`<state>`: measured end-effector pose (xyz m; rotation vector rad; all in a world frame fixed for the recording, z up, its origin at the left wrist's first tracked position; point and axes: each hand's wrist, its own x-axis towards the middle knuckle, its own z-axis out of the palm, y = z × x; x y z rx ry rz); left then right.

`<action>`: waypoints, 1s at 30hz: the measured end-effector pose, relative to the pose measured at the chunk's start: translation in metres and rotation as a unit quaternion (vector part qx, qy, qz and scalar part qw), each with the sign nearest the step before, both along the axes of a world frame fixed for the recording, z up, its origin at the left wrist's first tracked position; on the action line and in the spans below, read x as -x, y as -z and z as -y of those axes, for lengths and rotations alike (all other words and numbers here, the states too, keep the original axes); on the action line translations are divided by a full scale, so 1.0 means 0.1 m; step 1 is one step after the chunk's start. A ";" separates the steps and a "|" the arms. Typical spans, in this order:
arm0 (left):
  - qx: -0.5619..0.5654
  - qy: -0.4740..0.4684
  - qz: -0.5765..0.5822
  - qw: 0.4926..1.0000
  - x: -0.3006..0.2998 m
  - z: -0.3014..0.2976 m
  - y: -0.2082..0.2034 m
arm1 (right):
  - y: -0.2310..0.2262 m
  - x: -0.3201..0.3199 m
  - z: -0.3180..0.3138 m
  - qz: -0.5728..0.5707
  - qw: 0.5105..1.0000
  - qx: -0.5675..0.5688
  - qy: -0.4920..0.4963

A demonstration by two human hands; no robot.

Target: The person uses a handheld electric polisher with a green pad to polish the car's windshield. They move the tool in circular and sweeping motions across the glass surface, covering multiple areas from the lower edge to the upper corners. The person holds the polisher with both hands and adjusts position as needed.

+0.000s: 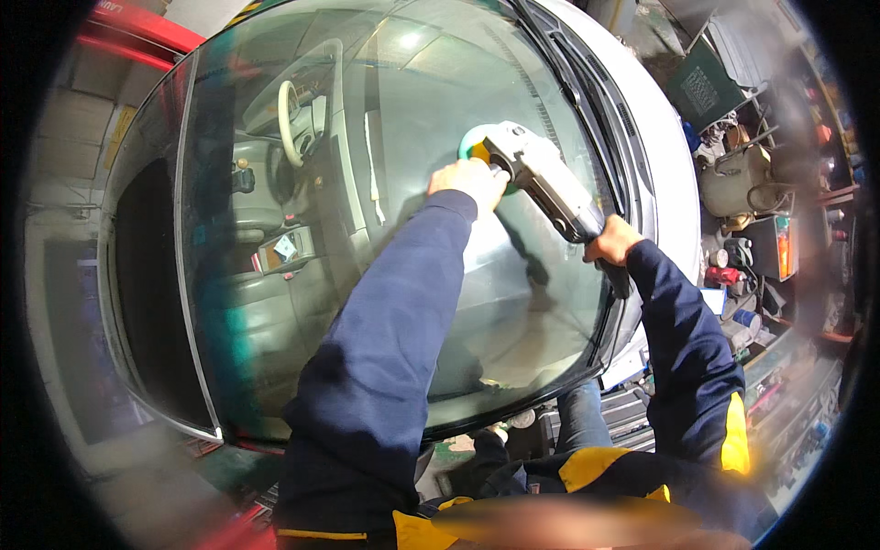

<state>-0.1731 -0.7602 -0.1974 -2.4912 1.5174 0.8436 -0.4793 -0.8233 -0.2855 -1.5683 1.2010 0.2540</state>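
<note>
Over a car windshield [403,165], left hand [466,182] and right hand [612,241] clamped fingers around a polisher [548,181], its pad [469,143] seemingly in contact.

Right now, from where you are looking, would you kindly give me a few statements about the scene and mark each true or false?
1. The left grip and right grip are both on the power tool. True.
2. The power tool is over the car's roof. False: it is over the windshield.
3. A steering wheel shows through the windshield. True.
4. The clothing on the arms is bright red. False: the sleeves are mostly dark blue.
</note>
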 end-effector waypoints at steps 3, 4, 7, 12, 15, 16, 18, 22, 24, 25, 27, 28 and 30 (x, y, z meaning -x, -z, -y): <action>0.009 0.004 0.037 0.999 -0.25 -0.18 -0.14 | -0.04 -0.33 -0.08 0.002 1.000 0.000 -0.007; 0.007 0.003 0.046 0.999 -0.36 -0.26 -0.22 | -0.09 -0.48 -0.15 0.001 1.000 0.015 -0.010; 0.008 -0.033 0.087 0.996 -0.62 -0.65 -0.51 | -0.32 -0.85 -0.40 0.021 0.998 0.040 -0.040; -0.007 -0.095 0.121 0.988 -1.06 -1.51 -1.02 | -0.79 -1.52 -0.96 0.015 0.985 0.108 -0.131; 0.010 -0.131 0.152 0.980 -1.39 -2.11 -1.31 | -0.98 -1.98 -1.35 0.057 0.980 0.093 -0.166; 0.018 -0.147 0.165 0.975 -1.50 -2.35 -1.40 | -1.02 -2.19 -1.52 0.070 0.976 0.104 -0.179; 0.019 -0.182 0.171 0.968 -1.74 -2.80 -1.56 | -1.11 -2.58 -1.81 0.072 0.963 0.150 -0.214; 0.039 -0.212 0.205 0.955 -2.00 -3.61 -1.77 | -1.26 -3.04 -2.35 0.099 0.931 0.202 -0.288; 0.040 -0.206 0.221 0.953 -2.02 -3.81 -1.79 | -1.31 -3.06 -2.45 0.110 0.944 0.150 -0.273; 0.039 -0.197 0.222 0.954 -2.00 -3.85 -1.78 | -1.32 -3.02 -2.48 0.100 0.942 0.157 -0.278; 0.035 -0.198 0.215 0.956 -1.94 -3.81 -1.76 | -1.33 -2.93 -2.45 0.094 0.940 0.169 -0.282; 0.038 -0.202 0.195 0.959 -1.91 -3.75 -1.75 | -1.33 -2.88 -2.41 0.088 0.939 0.174 -0.284; 0.024 -0.178 0.204 0.962 -1.84 -3.49 -1.68 | -1.28 -2.74 -2.29 0.092 0.944 0.168 -0.267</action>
